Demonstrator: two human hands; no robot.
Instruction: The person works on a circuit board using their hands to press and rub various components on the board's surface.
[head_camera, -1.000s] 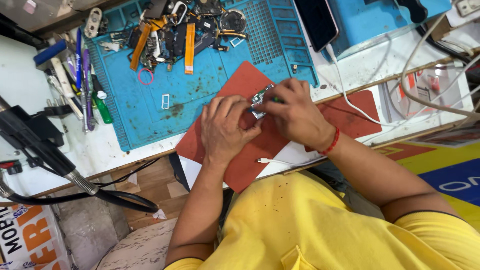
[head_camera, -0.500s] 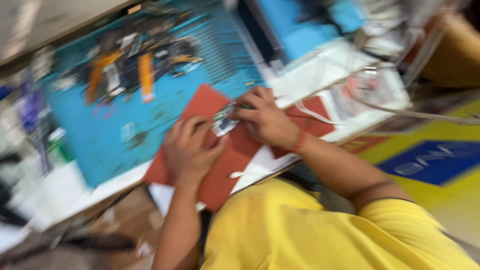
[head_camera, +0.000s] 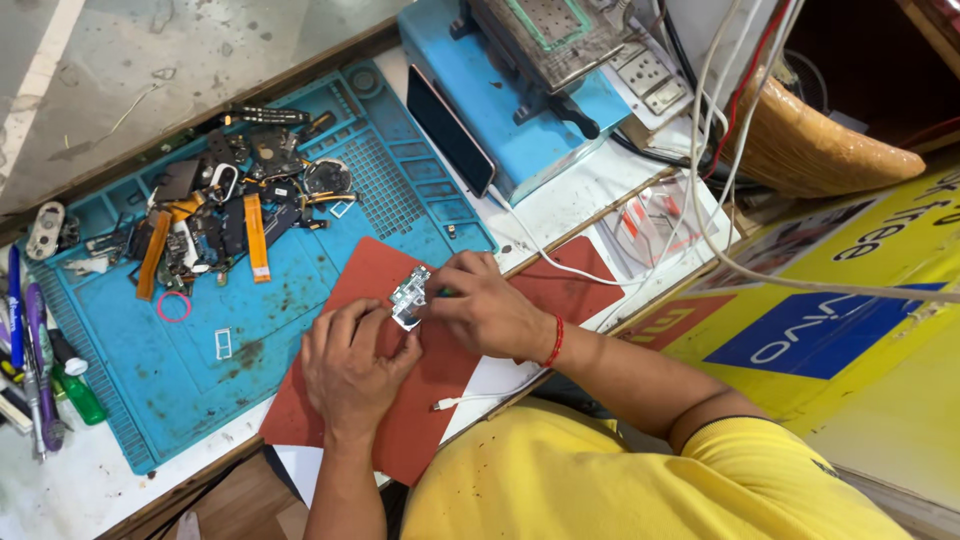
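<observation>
A cluttered white workbench (head_camera: 600, 195) carries a red mat (head_camera: 375, 400) at its near edge. On the mat, the left hand (head_camera: 352, 362) curls its fingers against a small silvery circuit board (head_camera: 409, 297), steadying the lower end, while the right hand (head_camera: 487, 310) is closed on the board's upper side (something green shows at its fingertips). Beyond lies a blue work mat (head_camera: 250, 330) heaped with loose phone parts (head_camera: 230, 220). Farther back, a dark phone (head_camera: 450, 130) leans against a blue machine (head_camera: 530, 90).
</observation>
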